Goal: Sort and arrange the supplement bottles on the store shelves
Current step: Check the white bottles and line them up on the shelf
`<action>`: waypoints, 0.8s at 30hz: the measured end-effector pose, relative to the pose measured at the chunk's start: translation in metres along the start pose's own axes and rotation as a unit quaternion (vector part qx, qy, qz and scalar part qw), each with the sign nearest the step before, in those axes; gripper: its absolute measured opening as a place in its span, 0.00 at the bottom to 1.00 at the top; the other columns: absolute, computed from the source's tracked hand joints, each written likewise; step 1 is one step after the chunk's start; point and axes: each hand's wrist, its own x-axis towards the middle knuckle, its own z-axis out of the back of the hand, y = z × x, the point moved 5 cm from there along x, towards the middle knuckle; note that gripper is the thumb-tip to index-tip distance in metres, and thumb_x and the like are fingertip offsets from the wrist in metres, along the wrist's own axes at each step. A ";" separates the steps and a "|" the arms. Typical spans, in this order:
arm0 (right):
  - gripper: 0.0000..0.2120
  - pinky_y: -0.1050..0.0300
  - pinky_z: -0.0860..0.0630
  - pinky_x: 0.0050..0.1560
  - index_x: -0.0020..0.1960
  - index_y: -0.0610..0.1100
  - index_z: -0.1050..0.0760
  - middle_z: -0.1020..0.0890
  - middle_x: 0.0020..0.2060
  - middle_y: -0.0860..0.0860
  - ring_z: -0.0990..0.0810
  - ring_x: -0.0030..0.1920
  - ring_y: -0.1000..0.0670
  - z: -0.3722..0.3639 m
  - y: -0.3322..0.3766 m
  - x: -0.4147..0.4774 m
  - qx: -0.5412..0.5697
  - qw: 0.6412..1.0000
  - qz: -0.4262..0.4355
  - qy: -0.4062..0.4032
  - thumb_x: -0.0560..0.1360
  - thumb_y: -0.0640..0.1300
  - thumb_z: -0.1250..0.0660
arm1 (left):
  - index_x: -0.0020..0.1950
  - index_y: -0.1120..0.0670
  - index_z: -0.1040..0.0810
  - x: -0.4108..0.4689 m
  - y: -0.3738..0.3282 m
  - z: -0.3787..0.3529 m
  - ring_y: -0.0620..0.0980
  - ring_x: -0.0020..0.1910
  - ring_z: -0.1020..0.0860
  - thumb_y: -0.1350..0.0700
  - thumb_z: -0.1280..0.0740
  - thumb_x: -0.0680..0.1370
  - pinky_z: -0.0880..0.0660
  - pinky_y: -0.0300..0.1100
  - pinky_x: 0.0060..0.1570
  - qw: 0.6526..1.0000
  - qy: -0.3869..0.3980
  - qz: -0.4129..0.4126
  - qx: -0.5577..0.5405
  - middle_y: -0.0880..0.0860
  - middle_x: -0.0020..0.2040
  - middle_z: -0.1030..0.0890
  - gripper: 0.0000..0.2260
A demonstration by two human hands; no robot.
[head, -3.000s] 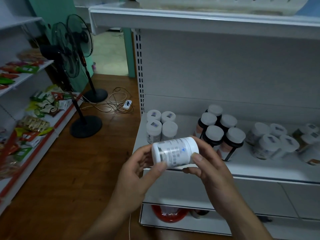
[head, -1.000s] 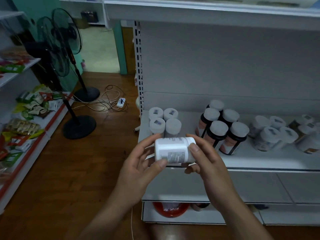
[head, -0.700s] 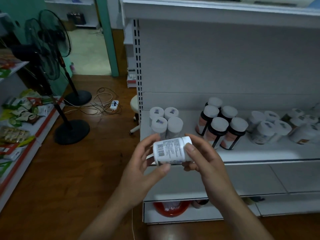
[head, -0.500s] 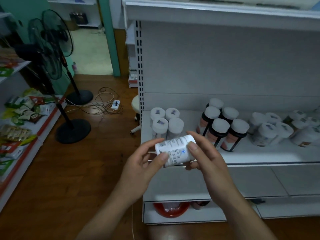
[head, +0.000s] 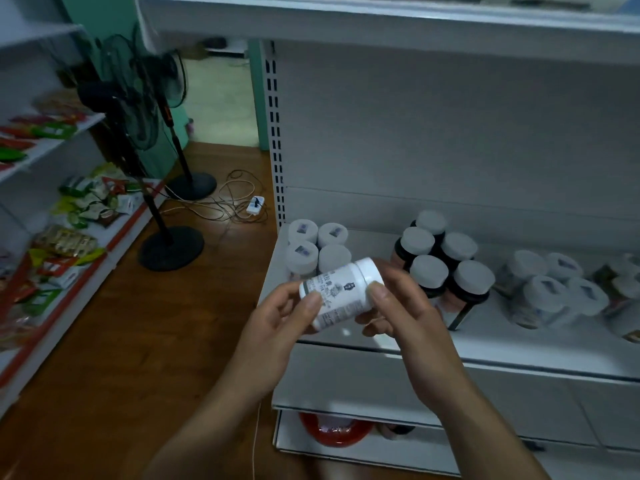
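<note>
Sideways capped bottle (head: 341, 292) between left hand (head: 277, 327) and right hand (head: 405, 310)

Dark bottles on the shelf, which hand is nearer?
Right. The right hand is just in front of the dark bottles; the left hand is further left, across the white bottle.

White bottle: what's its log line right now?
white bottle: tilted, off shelf | left hand: holds base | right hand: holds cap end

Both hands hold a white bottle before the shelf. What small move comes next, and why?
Probably tip the white bottle upright and set it by the four white-capped bottles at the left end of the shelf: it lies tilted between left hand and right hand, and resembles that group.
</note>
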 end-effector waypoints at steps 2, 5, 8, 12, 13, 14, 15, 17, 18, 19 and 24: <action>0.16 0.62 0.23 0.40 0.61 0.56 0.23 0.17 0.51 0.53 0.18 0.41 0.55 0.008 -0.002 0.003 0.008 1.000 -0.003 -0.003 0.73 0.53 0.33 | 0.56 0.51 0.22 0.000 0.007 -0.010 0.42 0.47 0.17 0.46 0.39 0.73 0.23 0.31 0.42 1.000 -0.009 0.008 0.006 0.43 0.48 0.15 0.16; 0.16 0.63 0.23 0.38 0.58 0.54 0.22 0.16 0.50 0.52 0.19 0.39 0.55 0.016 -0.006 0.006 0.015 1.000 -0.013 -0.024 0.72 0.54 0.30 | 0.60 0.44 0.24 -0.003 0.013 -0.018 0.36 0.50 0.19 0.42 0.38 0.75 0.24 0.30 0.45 0.999 -0.019 0.011 0.033 0.36 0.50 0.18 0.16; 0.17 0.63 0.24 0.39 0.57 0.55 0.21 0.16 0.47 0.56 0.19 0.41 0.55 0.014 -0.009 0.009 -0.015 0.999 -0.009 -0.036 0.68 0.55 0.30 | 0.68 0.35 0.33 -0.004 0.016 -0.017 0.37 0.61 0.25 0.38 0.29 0.71 0.24 0.39 0.56 0.990 0.000 -0.007 0.139 0.32 0.62 0.26 0.27; 0.19 0.59 0.21 0.42 0.59 0.56 0.22 0.17 0.48 0.56 0.18 0.45 0.52 0.002 -0.014 0.014 -0.060 0.998 0.003 -0.029 0.69 0.57 0.27 | 0.68 0.33 0.34 0.001 0.009 -0.011 0.36 0.62 0.28 0.39 0.29 0.68 0.24 0.41 0.56 0.960 -0.010 -0.055 0.275 0.32 0.61 0.30 0.30; 0.19 0.59 0.21 0.43 0.60 0.57 0.22 0.17 0.48 0.56 0.18 0.46 0.52 -0.003 -0.015 0.014 -0.071 0.997 0.005 -0.028 0.70 0.57 0.27 | 0.67 0.32 0.34 0.002 0.010 -0.006 0.35 0.62 0.29 0.41 0.28 0.68 0.24 0.41 0.56 0.957 -0.017 -0.056 0.283 0.31 0.61 0.30 0.29; 0.19 0.60 0.20 0.43 0.60 0.57 0.22 0.18 0.48 0.57 0.18 0.45 0.52 -0.009 -0.015 0.015 -0.084 0.996 0.007 -0.027 0.70 0.58 0.27 | 0.66 0.31 0.34 0.002 0.011 0.000 0.35 0.62 0.29 0.43 0.27 0.69 0.24 0.41 0.56 0.957 -0.023 -0.055 0.284 0.30 0.60 0.30 0.28; 0.19 0.60 0.21 0.43 0.60 0.58 0.23 0.18 0.49 0.58 0.19 0.44 0.53 -0.014 -0.013 0.017 -0.100 0.994 0.008 -0.029 0.70 0.60 0.29 | 0.65 0.31 0.33 0.002 0.014 0.007 0.35 0.61 0.29 0.44 0.27 0.69 0.24 0.42 0.56 0.959 -0.028 -0.046 0.278 0.30 0.60 0.29 0.27; 0.20 0.60 0.21 0.42 0.58 0.59 0.23 0.19 0.49 0.62 0.19 0.43 0.54 -0.024 -0.010 0.025 -0.133 0.990 0.012 -0.042 0.70 0.67 0.32 | 0.63 0.32 0.31 0.001 0.023 0.025 0.37 0.60 0.27 0.42 0.27 0.68 0.23 0.43 0.56 0.970 -0.045 -0.013 0.237 0.34 0.60 0.26 0.26; 0.21 0.58 0.21 0.42 0.58 0.59 0.23 0.19 0.49 0.62 0.19 0.42 0.55 -0.028 -0.009 0.031 -0.156 0.986 0.020 -0.052 0.70 0.68 0.33 | 0.62 0.32 0.30 0.001 0.028 0.034 0.38 0.60 0.25 0.43 0.26 0.68 0.23 0.42 0.55 0.976 -0.057 0.003 0.210 0.36 0.60 0.24 0.25; 0.20 0.58 0.22 0.42 0.57 0.58 0.23 0.19 0.50 0.63 0.19 0.41 0.56 -0.032 -0.009 0.038 -0.193 0.979 0.030 -0.064 0.70 0.67 0.34 | 0.61 0.31 0.30 0.001 0.033 0.042 0.38 0.58 0.24 0.45 0.25 0.69 0.23 0.39 0.53 0.980 -0.070 0.018 0.186 0.36 0.58 0.23 0.25; 0.18 0.58 0.26 0.45 0.62 0.51 0.24 0.22 0.58 0.56 0.20 0.40 0.53 -0.050 -0.011 0.070 -0.405 0.902 0.092 -0.118 0.74 0.56 0.30 | 0.62 0.41 0.31 0.002 0.057 0.067 0.28 0.54 0.26 0.57 0.24 0.71 0.29 0.22 0.42 0.984 -0.102 0.075 0.128 0.36 0.56 0.24 0.25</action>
